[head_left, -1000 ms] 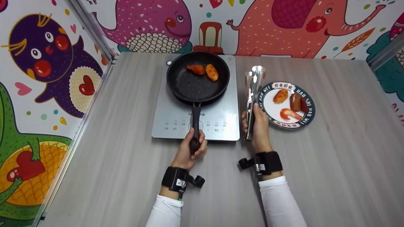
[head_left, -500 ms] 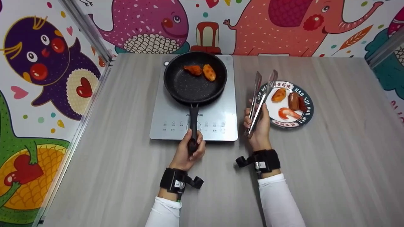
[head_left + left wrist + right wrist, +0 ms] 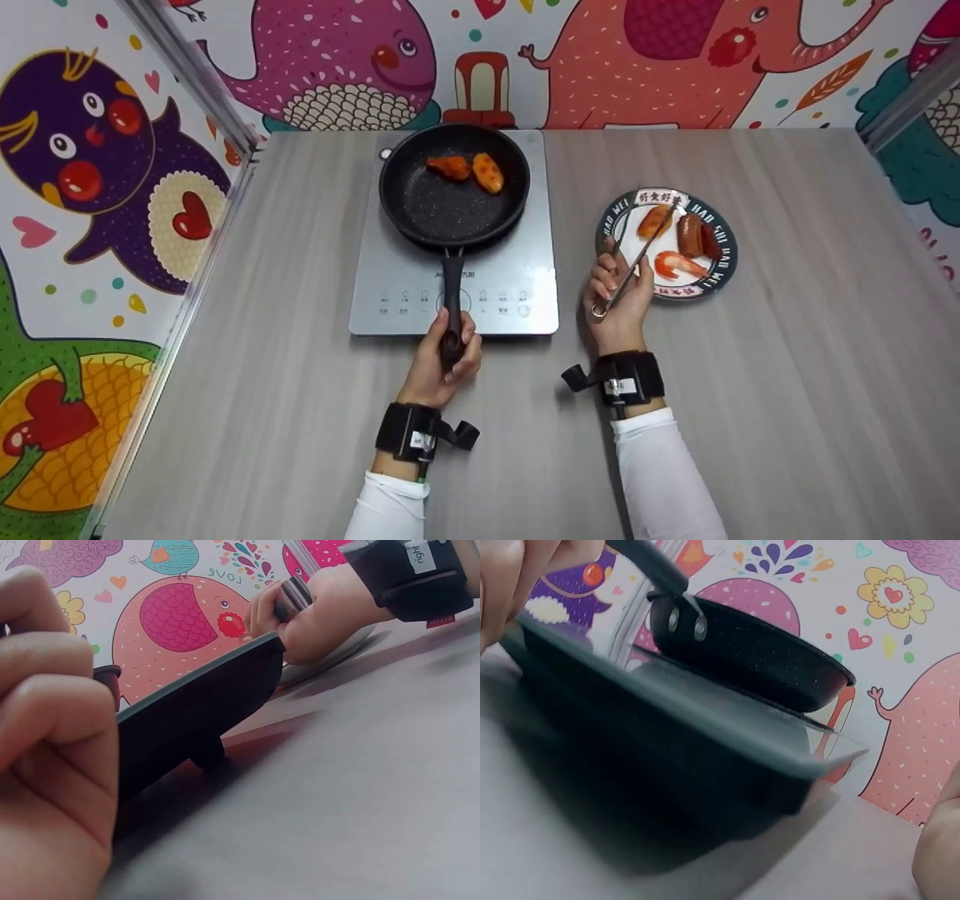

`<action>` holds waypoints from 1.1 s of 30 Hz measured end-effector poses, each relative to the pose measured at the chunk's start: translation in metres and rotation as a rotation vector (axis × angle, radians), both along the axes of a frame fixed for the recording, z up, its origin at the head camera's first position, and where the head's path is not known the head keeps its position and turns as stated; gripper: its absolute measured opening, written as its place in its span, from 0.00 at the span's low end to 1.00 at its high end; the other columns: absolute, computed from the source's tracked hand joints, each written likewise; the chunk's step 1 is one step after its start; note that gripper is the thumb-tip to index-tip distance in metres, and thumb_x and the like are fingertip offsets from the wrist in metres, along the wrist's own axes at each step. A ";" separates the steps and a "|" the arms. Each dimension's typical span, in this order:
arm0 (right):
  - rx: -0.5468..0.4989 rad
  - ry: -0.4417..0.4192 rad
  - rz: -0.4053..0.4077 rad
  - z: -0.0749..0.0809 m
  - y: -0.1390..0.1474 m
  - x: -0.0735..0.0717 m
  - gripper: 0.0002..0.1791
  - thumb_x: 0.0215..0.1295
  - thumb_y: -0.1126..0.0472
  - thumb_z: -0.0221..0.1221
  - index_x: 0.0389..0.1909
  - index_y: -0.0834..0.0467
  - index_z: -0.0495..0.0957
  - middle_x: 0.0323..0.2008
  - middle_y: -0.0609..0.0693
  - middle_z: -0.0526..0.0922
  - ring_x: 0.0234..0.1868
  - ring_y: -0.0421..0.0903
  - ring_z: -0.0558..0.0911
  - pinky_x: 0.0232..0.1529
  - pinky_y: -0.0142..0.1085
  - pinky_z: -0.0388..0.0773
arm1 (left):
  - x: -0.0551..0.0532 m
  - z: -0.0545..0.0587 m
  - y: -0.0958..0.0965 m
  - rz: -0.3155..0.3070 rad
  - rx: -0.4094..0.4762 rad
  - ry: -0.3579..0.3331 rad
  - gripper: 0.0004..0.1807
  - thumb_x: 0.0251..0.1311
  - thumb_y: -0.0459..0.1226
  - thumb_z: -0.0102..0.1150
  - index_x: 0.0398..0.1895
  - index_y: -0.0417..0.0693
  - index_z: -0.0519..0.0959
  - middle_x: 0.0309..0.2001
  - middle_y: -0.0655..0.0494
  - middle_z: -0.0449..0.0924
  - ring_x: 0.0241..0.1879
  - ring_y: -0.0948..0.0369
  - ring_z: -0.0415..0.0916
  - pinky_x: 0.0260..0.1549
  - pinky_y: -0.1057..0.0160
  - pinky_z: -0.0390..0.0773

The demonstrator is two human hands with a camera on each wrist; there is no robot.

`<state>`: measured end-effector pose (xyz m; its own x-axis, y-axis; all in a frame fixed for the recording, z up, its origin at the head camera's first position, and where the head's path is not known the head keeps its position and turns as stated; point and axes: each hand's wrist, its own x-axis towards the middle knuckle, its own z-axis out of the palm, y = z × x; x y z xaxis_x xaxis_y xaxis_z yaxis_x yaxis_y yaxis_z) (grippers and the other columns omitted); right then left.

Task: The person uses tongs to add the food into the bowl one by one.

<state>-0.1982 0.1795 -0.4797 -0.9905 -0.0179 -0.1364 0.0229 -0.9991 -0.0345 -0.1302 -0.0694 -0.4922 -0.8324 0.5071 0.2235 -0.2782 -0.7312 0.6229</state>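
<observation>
My left hand (image 3: 437, 366) grips the black handle of a frying pan (image 3: 442, 214), which stands on a silver induction cooker (image 3: 499, 289). Two browned pieces of chicken, a reddish one (image 3: 449, 167) and an orange one (image 3: 487, 173), lie in the pan. In my right hand (image 3: 621, 304) is a pair of metal tongs (image 3: 634, 271), held with the arms spread. Their tips reach over the left part of a round plate (image 3: 730, 264). On that plate lie an orange chicken piece (image 3: 654, 222), a sausage (image 3: 689, 235), a dark red piece (image 3: 712, 241) and a shrimp (image 3: 679, 265).
The grey wood-grain table (image 3: 262, 360) carries the cooker and the plate. Cartoon-printed walls (image 3: 337, 67) stand at the back and on the left. In the right wrist view the cooker's edge (image 3: 705, 735) and the pan (image 3: 742, 652) loom close.
My right hand has turned the tongs rightward from upright beside the plate to over it, and their arms have spread. My left hand keeps its hold on the pan handle.
</observation>
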 end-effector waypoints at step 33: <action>-0.482 -0.047 0.033 0.006 0.013 -0.004 0.33 0.63 0.38 0.44 0.56 0.61 0.62 0.21 0.52 0.67 0.12 0.42 0.64 0.09 0.28 0.58 | -0.001 -0.002 0.001 -0.013 0.043 0.014 0.21 0.68 0.51 0.27 0.28 0.46 0.64 0.13 0.60 0.62 0.09 0.66 0.51 0.05 0.71 0.48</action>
